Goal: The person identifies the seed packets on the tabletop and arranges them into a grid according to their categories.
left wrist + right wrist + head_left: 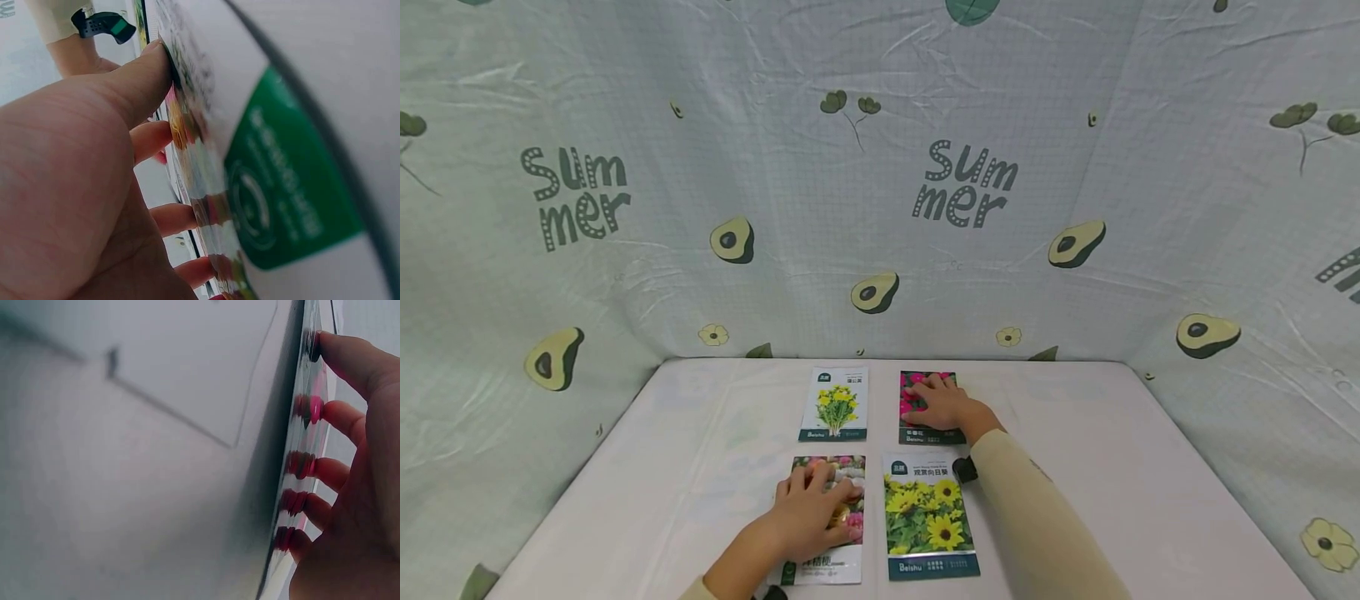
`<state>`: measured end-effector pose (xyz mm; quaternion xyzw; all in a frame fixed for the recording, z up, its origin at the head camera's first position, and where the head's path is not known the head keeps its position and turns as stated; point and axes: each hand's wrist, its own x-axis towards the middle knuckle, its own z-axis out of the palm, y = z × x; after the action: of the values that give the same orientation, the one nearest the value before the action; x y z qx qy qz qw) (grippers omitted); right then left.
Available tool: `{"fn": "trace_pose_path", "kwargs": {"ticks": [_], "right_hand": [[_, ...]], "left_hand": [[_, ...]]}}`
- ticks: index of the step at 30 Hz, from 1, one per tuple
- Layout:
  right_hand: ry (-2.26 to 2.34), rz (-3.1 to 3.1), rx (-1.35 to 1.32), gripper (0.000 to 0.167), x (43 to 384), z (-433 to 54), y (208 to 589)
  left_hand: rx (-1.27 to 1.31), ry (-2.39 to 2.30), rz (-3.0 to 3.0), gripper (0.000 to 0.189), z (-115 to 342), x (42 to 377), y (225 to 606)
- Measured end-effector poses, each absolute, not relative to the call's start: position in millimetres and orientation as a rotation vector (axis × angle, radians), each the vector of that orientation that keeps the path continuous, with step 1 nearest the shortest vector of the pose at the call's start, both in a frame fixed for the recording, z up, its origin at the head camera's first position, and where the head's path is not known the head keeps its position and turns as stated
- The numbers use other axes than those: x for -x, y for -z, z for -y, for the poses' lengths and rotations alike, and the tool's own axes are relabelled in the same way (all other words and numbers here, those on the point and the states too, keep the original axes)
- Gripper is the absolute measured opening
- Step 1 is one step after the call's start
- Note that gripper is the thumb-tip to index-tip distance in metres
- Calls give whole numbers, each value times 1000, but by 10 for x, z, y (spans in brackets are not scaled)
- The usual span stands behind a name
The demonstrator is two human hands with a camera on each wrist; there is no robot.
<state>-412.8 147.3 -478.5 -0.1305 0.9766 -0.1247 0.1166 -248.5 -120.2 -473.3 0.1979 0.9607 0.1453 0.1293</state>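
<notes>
Fingertips spread, my left hand [805, 517] rests on the near-left seed packet [842, 573], which has mixed flowers and a white lower band. The left wrist view shows the thumb [147, 78] and fingers touching the front of this packet, beside its green corner label [275, 181]. At the far right, my right hand [946, 406] lies over a seed packet with pink flowers [917, 435] and covers part of its picture. In the right wrist view, the right fingertips touch the glossy face of that packet [299, 465]. Both packets lie flat on the table.
A white packet with yellow flowers and green leaves [835, 407] lies far left. The sunflower packet [931, 521] lies near right, beside the right forearm. All sit on a pale table [685, 483]; a printed avocado curtain [790, 192] hangs behind it.
</notes>
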Motion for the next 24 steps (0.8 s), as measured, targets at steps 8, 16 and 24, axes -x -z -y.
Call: {"fn": "trace_pose_path", "kwargs": {"ticks": [8,16,24], "right_hand": [[367,-2858,372,65,4123,-1420,4760],[365,-2849,383,64,4167,-1392,4782],[393,-2836,374,65,4194,-1354,4760]], "left_hand": [[-572,-427,-2787,51,1202,2477,4707],[-565,-435,-2767,50,1197,2492,4700],[-562,-442,-2761,50,1201,2499,4709]]}}
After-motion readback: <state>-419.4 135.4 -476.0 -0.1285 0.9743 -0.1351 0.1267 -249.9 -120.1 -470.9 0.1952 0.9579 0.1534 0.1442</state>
